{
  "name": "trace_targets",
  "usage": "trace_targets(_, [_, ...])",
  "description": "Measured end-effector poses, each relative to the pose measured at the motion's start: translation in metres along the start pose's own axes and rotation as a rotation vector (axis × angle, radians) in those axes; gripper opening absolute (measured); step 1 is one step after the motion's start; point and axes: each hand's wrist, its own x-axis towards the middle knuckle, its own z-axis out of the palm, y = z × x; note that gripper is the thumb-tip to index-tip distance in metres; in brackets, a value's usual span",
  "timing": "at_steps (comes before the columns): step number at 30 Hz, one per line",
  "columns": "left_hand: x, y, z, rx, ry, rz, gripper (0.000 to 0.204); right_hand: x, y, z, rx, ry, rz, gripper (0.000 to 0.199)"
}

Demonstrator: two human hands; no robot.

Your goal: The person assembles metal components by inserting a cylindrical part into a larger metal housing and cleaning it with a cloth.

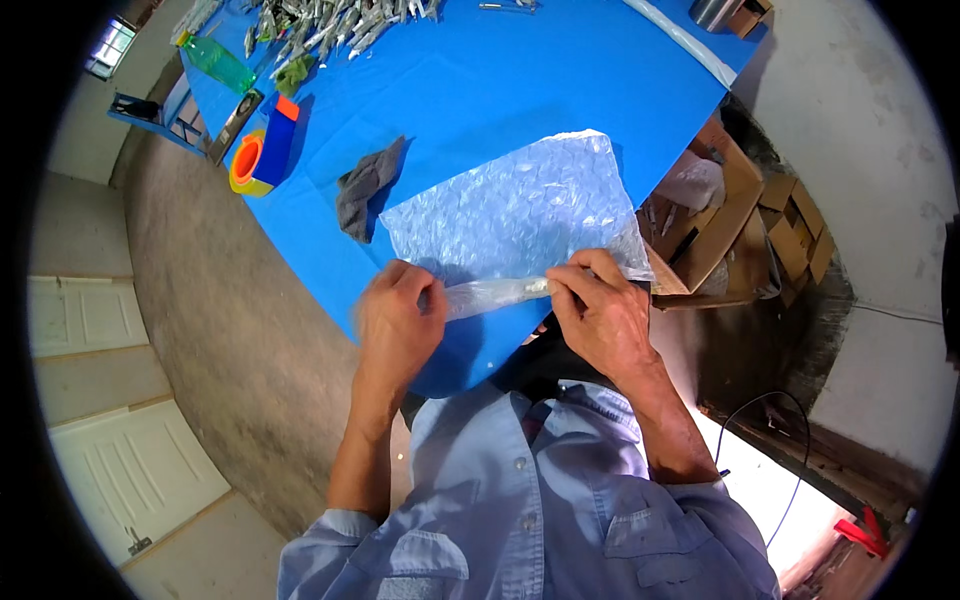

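A sheet of clear bubble wrap (pixel 520 205) lies on the blue-covered table (pixel 480 90) in front of me. Its near edge is rolled into a tube, which runs between my two hands. The left end is pinched in my left hand (pixel 402 312), fingers curled and closed. At the right end, my right hand (pixel 604 312) grips the roll between thumb and fingers. Something pale shows inside the roll near my right fingertips, too small to make out. A crumpled dark grey cloth (pixel 368 188) lies just beyond the left side of the sheet.
At the table's left edge stands a blue and yellow tape dispenser (pixel 262 150), with a green bottle (pixel 216 62) behind it. Many small wrapped pieces (pixel 325 22) are heaped at the far side. An open cardboard box (pixel 715 225) sits right of the table.
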Motion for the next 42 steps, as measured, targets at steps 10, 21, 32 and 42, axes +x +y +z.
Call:
trace_targets(10, [-0.015,0.058,0.032,0.05,0.136,0.543,0.027,0.007,-0.004,-0.006,-0.051,-0.06,-0.018,0.006])
trace_targets(21, [-0.011,0.034,0.053,-0.004,0.13,0.47,0.03,0.016,0.014,-0.029,-0.068,-0.055,-0.13,0.025])
trace_targets(32, [-0.013,0.039,0.048,0.051,0.168,0.464,0.034,0.005,0.036,-0.025,-0.134,-0.071,-0.307,0.026])
trace_targets(42, [-0.011,0.03,0.057,0.035,0.16,0.457,0.035,0.016,0.015,-0.017,-0.041,-0.095,-0.354,0.025])
